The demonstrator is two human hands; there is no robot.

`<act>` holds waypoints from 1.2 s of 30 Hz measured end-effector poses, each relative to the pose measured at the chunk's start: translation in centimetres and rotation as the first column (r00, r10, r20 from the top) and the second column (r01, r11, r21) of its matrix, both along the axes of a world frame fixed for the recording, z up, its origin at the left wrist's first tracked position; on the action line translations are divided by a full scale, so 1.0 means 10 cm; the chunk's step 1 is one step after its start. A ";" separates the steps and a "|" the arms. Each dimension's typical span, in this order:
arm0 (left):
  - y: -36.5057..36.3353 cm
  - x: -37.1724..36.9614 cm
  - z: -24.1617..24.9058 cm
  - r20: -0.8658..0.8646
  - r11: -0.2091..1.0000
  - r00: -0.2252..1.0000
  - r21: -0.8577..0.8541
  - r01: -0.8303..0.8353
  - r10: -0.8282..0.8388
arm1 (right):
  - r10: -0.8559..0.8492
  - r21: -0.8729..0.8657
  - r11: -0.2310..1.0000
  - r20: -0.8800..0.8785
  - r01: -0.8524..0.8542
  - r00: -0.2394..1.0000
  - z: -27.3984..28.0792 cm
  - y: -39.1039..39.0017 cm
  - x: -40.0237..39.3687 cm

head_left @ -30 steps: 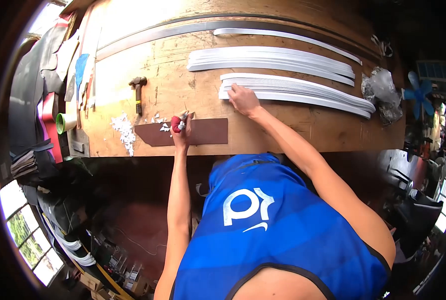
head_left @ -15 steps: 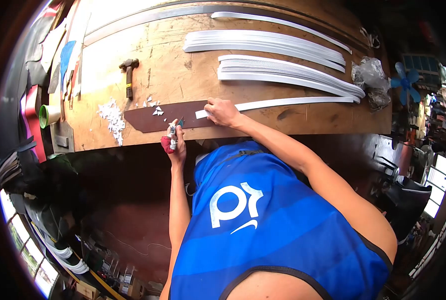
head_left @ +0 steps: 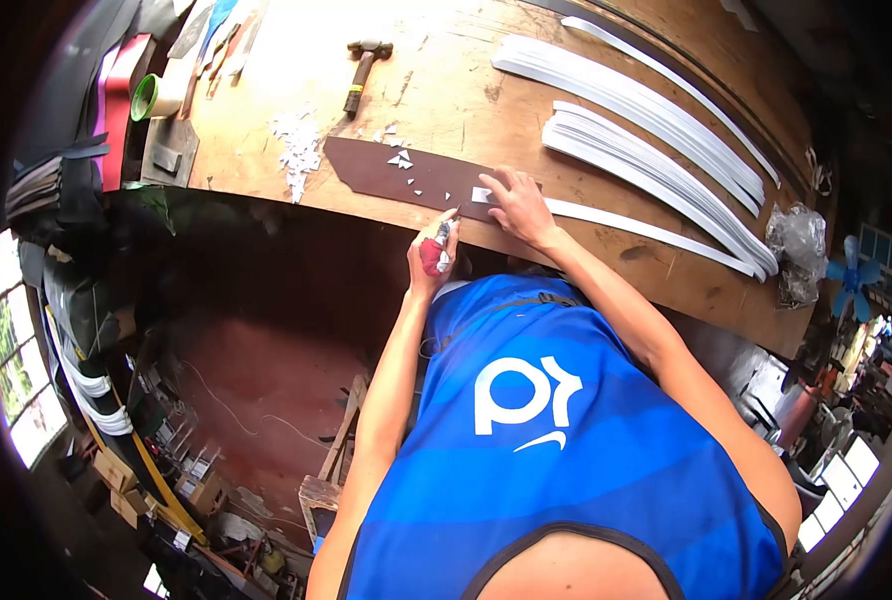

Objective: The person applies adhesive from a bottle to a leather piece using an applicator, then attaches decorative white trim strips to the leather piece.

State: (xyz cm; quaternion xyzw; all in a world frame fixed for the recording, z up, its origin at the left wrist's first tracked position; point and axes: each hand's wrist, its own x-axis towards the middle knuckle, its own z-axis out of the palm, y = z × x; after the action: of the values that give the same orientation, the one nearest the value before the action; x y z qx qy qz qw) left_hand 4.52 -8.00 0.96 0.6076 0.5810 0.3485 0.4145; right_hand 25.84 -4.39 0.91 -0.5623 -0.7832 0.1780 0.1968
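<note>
My left hand [head_left: 436, 252] is closed around a small knife [head_left: 446, 232] whose handle is wrapped in red and white. Its tip points up at the front edge of a dark brown strip of material [head_left: 396, 172] lying along the bench edge. My right hand [head_left: 522, 208] holds a long white strip [head_left: 646, 228] down on the brown piece, thumb and fingers around its end. The short white end [head_left: 480, 195] sticks out to the left of the thumb, close to the knife. Small white triangular offcuts [head_left: 402, 159] lie on the brown piece.
A heap of white scraps [head_left: 299, 155] lies left of the brown piece, with a hammer [head_left: 364, 78] behind. Bundled white strips [head_left: 631, 120] fan across the right of the bench, near a clear plastic bag [head_left: 797, 245]. A green cup [head_left: 148, 97] stands at the left.
The view has turned, shifting the bench rightward. My left hand with the knife now sits lower, by the brown piece's front edge. My right-hand fingers have spread more over the white strip.
</note>
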 end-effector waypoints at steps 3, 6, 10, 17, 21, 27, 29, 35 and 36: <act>0.00 0.01 0.03 -0.053 0.999 0.997 0.002 0.046 -0.046 | 0.004 -0.076 0.997 -0.010 -0.005 1.000 0.01 -0.04 0.09; -0.03 0.01 -0.06 0.039 1.000 0.999 0.009 0.013 -0.014 | 0.018 -0.065 0.998 -0.016 -0.019 1.000 -0.06 -0.07 0.15; -0.03 0.09 0.09 -0.029 1.000 0.999 -0.010 0.015 -0.015 | 0.067 0.026 0.997 -0.016 -0.067 0.998 -0.12 -0.05 0.15; 0.09 0.28 0.06 -0.028 1.000 0.999 -0.023 -0.019 0.019 | 0.080 0.081 0.994 -0.053 -0.075 0.995 -0.11 -0.01 0.07; 0.12 0.31 0.02 -0.067 1.000 0.998 -0.010 0.003 -0.004 | 0.084 0.122 0.990 -0.048 -0.078 0.995 -0.12 0.00 0.05; 0.12 0.32 0.06 -0.125 0.999 0.992 -0.041 0.028 -0.033 | 0.101 0.113 0.989 -0.034 -0.096 0.994 -0.17 0.00 0.04; 0.11 0.33 0.05 -0.137 0.999 0.990 -0.020 0.032 -0.035 | 0.097 0.113 0.989 -0.029 -0.093 0.995 -0.17 -0.01 0.03; 0.09 0.32 0.00 -0.111 0.998 0.993 -0.053 0.034 -0.040 | 0.089 0.115 0.990 -0.026 -0.085 0.996 -0.19 -0.01 0.01; 0.09 0.32 -0.01 -0.146 0.997 0.988 -0.059 0.046 -0.054 | 0.086 0.113 0.990 -0.022 -0.083 0.996 -0.19 -0.01 0.01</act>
State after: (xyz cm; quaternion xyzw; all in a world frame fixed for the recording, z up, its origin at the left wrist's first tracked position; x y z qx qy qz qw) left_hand 7.67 -7.08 0.90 0.6343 0.6041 0.2758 0.3958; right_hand 25.99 -4.52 -0.95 -0.5141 -0.8124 0.1497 0.2307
